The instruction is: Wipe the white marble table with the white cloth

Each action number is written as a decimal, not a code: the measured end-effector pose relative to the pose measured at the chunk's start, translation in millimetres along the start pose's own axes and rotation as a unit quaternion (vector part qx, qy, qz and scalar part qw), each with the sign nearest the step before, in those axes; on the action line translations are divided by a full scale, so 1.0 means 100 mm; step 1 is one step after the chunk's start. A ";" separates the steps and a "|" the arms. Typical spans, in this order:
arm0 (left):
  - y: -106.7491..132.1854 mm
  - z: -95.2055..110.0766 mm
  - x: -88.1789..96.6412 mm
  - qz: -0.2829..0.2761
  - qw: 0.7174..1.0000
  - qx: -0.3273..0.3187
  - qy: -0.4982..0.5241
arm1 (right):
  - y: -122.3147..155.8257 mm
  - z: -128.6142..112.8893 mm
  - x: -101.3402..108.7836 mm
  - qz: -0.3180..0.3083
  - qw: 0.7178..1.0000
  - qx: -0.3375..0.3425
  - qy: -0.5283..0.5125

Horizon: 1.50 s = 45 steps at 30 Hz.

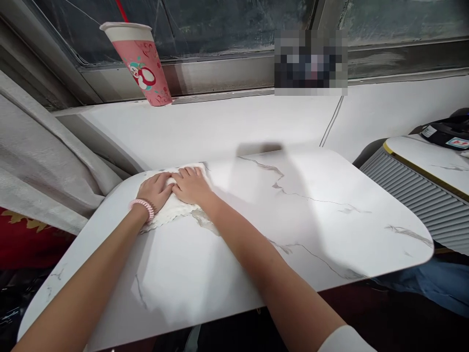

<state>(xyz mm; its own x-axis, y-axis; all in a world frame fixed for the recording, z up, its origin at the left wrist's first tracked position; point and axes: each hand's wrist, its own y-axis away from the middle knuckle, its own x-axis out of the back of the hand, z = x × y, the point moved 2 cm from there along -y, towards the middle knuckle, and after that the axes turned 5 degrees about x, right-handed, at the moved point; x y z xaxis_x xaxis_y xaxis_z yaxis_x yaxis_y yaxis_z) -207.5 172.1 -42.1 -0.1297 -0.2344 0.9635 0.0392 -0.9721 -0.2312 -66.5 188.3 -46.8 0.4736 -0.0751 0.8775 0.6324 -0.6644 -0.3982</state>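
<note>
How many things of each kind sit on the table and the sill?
Cloth: 1, on the table, under both the left hand and the right hand
Cup: 1, on the sill
Total: 2

Head camera, looking forward-down, close over marble table (293, 234).

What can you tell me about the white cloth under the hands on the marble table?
The white cloth looks soft, like a towel or rag, bunched into an uneven, rumpled patch. It lies flat on the marble-look table, near its far left corner. The left hand and right hand both press down on it side by side, palms down, covering much of it; its edges show around them.
</note>
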 end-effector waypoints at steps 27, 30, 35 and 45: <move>-0.22 0.63 -0.18 0.002 0.999 -0.028 0.022 | 0.24 0.54 0.23 0.028 0.998 -0.050 -0.006; -0.12 0.66 -0.17 0.010 1.000 -0.024 0.017 | 0.31 0.48 0.27 0.017 0.999 -0.044 -0.003; 0.19 0.77 -0.14 0.016 0.999 -0.019 0.021 | 0.57 0.35 0.34 0.017 0.999 -0.028 0.023; 1.32 1.09 -0.03 0.042 0.998 -0.035 0.036 | 1.55 -0.12 0.64 0.032 0.998 0.047 0.025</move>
<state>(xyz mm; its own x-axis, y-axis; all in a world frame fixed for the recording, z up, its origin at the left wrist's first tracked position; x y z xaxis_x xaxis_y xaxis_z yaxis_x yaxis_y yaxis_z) -94.1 45.4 -60.9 -0.1990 -0.3118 0.9291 -0.0164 -0.9468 -0.3213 54.1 71.8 -49.3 0.4843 -0.1536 0.8613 0.6577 -0.5853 -0.4742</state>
